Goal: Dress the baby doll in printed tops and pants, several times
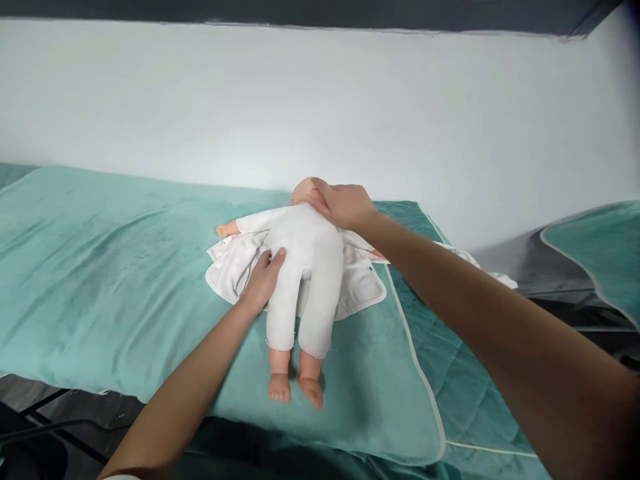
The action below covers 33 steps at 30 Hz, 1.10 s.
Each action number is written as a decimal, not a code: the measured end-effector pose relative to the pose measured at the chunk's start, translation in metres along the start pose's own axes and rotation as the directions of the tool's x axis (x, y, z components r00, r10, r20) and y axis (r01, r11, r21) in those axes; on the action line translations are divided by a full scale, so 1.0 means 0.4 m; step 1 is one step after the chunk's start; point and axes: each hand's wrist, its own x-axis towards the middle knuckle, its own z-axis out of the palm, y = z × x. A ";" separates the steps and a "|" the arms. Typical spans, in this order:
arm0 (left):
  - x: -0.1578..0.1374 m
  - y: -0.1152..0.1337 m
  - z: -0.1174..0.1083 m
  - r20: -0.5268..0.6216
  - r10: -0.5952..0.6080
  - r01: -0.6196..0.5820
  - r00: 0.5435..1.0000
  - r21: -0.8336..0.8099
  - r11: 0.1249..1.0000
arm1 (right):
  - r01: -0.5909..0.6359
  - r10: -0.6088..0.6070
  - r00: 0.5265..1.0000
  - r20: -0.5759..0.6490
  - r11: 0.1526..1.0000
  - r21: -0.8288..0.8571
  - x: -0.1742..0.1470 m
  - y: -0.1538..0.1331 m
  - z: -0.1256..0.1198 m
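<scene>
Mid-frame, the left hand [261, 283] is clasping the doll [313, 243], fingers half-curled — right hand [349, 205] hiding its grip — uneven pressure risking a roll.

Doll [306, 233] of matt cloth with smooth plastic-looking feet [279, 388], velvety blanket [125, 280]

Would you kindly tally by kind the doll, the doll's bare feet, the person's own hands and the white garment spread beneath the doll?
Doll: 1
Doll's feet: 2
Left hand and right hand: 2
White garment: 1
Total: 6
</scene>
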 end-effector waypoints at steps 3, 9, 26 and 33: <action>0.068 -0.009 0.010 -0.157 0.204 -0.136 0.966 0.363 0.922 | 0.182 -0.181 0.982 -0.059 0.983 0.016 0.028 -0.108 -0.015; 0.122 -0.014 -0.009 -0.076 0.417 -0.174 0.906 0.830 0.530 | 0.339 -0.332 0.930 0.158 0.941 -0.018 0.119 -0.333 0.094; 0.203 -0.029 -0.194 -0.275 0.521 -0.205 0.808 0.697 0.687 | 0.263 -0.279 0.957 0.075 0.948 0.179 0.051 -0.289 0.060; 0.198 -0.012 -0.215 -0.373 0.369 -0.339 0.851 0.146 0.929 | 0.266 -0.272 0.961 0.053 0.959 0.101 0.029 -0.289 0.071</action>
